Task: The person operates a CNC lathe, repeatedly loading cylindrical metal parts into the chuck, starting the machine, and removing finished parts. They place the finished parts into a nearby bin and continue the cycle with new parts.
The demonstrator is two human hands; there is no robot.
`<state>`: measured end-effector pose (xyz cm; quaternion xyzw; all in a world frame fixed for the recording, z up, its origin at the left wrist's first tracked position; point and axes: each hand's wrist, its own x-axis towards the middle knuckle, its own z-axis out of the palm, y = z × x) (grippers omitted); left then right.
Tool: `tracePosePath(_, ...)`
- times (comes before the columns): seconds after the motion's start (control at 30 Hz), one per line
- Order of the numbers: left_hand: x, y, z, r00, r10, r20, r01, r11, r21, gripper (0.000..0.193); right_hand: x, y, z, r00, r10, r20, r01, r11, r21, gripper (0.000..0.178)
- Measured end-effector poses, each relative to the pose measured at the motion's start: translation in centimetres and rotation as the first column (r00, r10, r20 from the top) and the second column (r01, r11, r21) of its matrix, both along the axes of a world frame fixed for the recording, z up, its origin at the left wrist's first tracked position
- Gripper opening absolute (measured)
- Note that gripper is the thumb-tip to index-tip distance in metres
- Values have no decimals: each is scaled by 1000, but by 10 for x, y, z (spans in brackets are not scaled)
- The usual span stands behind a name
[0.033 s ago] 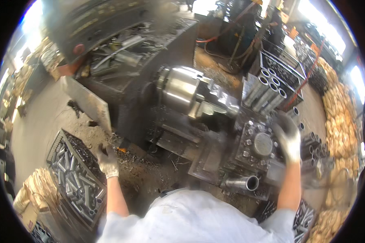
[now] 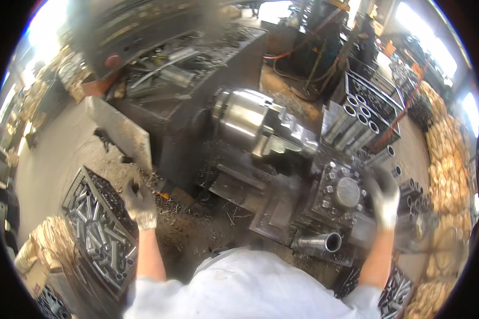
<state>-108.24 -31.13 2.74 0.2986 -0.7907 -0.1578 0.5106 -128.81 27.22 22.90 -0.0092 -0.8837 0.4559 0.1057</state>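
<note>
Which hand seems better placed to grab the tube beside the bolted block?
Probably the right hand: it's beside the bolted block, nearer the tube. The left hand is farther away, off to the left.

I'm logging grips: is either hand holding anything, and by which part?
The left hand shows nothing held. The right hand is blurred beside the tool post; whether it grips anything cannot be told.
</note>
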Motion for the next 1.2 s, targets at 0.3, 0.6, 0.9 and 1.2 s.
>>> tracePosePath(0.3,-227,-68,276,764,53,644,63,986,-156,72,173,61,-96,968,-234,-96,198,936,-290,35)
tracePosePath(0.6,-162,16,238,964,-258,60,244,778,-579,49,238,56,-94,955,-294,35,296,945,-139,37)
tracePosePath(0.9,135,248,-39,405,-748,526,264,646,716,24,177,33,-145,969,224,105,-215,973,-84,85)
tracePosePath(1.2,332,249,-52,647,-490,584,12,773,634,37,203,-69,-178,787,615,41,-591,771,-236,14)
